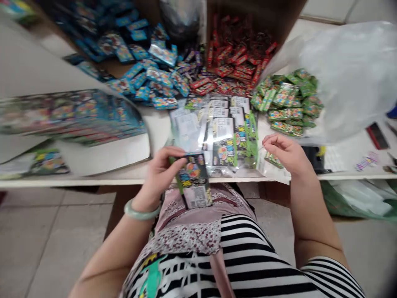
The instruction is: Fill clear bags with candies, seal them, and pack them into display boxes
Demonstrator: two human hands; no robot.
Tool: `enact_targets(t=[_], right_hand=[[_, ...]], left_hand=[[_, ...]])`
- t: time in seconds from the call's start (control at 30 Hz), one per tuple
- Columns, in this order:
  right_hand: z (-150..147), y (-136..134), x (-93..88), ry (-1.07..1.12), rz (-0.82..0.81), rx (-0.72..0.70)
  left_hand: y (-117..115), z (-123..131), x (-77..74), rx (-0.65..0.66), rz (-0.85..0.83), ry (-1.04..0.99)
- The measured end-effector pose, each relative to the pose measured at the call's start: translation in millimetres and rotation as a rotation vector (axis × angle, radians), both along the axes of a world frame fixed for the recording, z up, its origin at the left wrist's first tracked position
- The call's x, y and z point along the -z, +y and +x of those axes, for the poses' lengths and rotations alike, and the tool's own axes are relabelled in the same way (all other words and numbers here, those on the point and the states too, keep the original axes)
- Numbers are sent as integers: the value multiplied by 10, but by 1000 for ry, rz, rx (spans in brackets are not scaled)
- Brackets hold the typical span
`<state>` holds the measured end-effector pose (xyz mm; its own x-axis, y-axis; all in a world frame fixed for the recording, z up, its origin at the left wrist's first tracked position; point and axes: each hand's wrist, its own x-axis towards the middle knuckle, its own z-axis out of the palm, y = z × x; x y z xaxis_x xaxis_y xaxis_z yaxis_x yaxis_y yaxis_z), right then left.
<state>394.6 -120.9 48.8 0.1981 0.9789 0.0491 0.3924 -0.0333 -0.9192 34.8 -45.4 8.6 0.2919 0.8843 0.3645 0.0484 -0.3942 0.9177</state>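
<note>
My left hand point(167, 169) is closed on a black-and-green printed pouch point(194, 178), thumb on the face, fingers behind at its upper left edge. The pouch tilts down toward me, its lower part past the front edge of the white table point(242, 180) and over my pink apron point(190, 238).

My right hand point(287, 155) is well apart to the right, over the table, with thumb and fingertips drawn together in a pinch. I cannot tell whether they have hold of anything. Just below those fingertips, a few green packets show in whitish plastic point(271, 170) that reaches the table's front edge.

Between my hands, overlapping pouches point(223, 140) cover the tabletop almost to that edge, so the room there is above them. To the left of my left hand, a strip of white tabletop separates it from a curved white panel point(108, 159), whose rounded end faces me.

Beyond my right hand lies a heap of green packets point(287, 103), with clear plastic sheeting point(356, 70) bulging to its right. Past the pouches, blue packets point(158, 80) spill toward my left side, and red packets point(238, 62) fill a cardboard box point(287, 16), its right wall bounding the far reach.
</note>
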Motion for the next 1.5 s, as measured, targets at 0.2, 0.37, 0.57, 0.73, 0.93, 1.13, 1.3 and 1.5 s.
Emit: enact_targets(t=[0.2,0.37,0.57,0.73,0.93,1.13,1.3,1.5], right_hand=[[-1295,551,-524,-23,-57,-538],[-1612,864,-545,-132,-289,-631],[-1677,907,-568,-217,-340,-610],[-1678,983,-452,-211,-379,-568],[-1716,1037,-298,245,-749,-570],[-1556,998,-226,413,-769,-506],[-1304,1031,-152,359,-425,-389],[-1424,970,23,179,-328,-539]], left_hand=[[-131,62,-182,33,-15,71],[-152,-13,-245,58,-44,85],[-118,26,-171,54,-48,33],[-108,66,-93,-64,-37,30],[-210,5,17,24,-160,-69],[-458,-445,5,207,-328,-22],[-189,-1310,-647,-516,394,294],[760,-1902,-787,-689,653,778]])
